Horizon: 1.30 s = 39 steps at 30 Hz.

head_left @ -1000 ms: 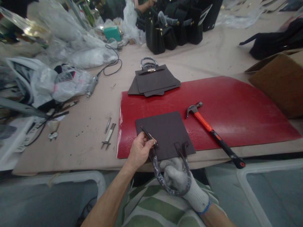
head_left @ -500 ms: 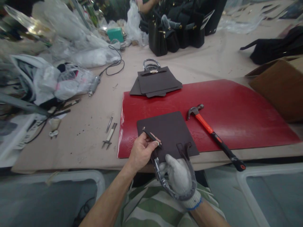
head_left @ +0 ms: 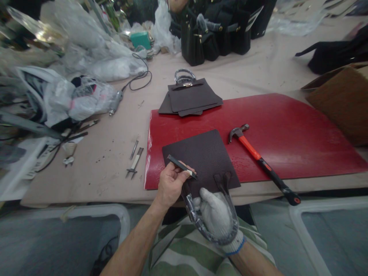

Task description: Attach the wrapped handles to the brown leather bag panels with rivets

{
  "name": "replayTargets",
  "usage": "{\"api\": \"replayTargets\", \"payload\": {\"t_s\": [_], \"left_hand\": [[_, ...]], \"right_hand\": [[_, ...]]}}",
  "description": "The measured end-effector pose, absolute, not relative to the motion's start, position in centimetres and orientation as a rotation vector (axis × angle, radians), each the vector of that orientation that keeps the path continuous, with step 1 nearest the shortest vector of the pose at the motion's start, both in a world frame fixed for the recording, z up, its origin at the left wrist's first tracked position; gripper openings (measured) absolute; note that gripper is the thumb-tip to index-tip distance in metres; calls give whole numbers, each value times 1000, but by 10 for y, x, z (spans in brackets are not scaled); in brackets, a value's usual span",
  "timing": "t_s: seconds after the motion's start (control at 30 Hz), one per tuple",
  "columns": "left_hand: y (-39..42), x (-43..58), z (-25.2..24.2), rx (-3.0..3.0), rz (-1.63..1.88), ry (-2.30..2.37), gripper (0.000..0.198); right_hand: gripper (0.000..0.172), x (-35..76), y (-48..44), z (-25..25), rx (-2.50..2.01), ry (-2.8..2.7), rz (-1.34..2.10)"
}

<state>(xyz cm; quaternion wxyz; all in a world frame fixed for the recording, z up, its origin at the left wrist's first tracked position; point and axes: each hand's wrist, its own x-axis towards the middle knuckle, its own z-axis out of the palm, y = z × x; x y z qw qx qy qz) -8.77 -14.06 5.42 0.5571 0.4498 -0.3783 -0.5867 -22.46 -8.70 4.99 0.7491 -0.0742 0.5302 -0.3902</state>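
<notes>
A dark brown leather bag panel (head_left: 198, 153) lies on the red board, its lower edge towards me. Its looped handle (head_left: 198, 227), wrapped in clear film, hangs off that edge over my lap. My bare left hand (head_left: 172, 182) pinches a flat dark bar-shaped tool (head_left: 179, 164) with a whitish patch near its lower end. The tool slants over the panel's left part, near the handle's left base. My right hand (head_left: 216, 214), in a white knitted glove, reaches through the handle loop. Its thumb rests at the panel's near edge and its fingers are curled there, partly hidden.
A claw hammer (head_left: 253, 151) lies on the red board (head_left: 287, 134). More handled panels (head_left: 195, 97) lie behind. Small metal tools (head_left: 135, 163) and an electric hand tool (head_left: 115, 103) are at left. Black bags (head_left: 212, 38) stand at the back, a cardboard box (head_left: 342, 103) at right.
My left hand has tilted the bar tool flatter, its upper end now further left. The panel has shifted slightly up and left. My right hand stays inside the handle loop.
</notes>
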Motion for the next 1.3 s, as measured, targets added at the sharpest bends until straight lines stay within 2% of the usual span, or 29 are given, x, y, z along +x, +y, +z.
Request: {"api": "replayTargets", "payload": {"t_s": [0.17, 0.27, 0.5, 0.9, 1.3], "left_hand": [[-136, -84, 57, 1093, -1285, -983, 18], [-136, -82, 57, 1100, -1295, -1015, 15], [-135, -83, 56, 1107, -1303, -1061, 11], [-132, -82, 50, 1150, -1296, -1122, 10], [-131, -83, 55, 1228, -1113, -1309, 9]], "right_hand": [[32, -224, -89, 53, -207, 1060, -917], [39, -226, -88, 54, -243, 1028, -848], [42, -225, -87, 53, -237, 1055, -836], [38, -221, -87, 56, -254, 1091, -855], [37, -223, -88, 62, -255, 1062, -836]]}}
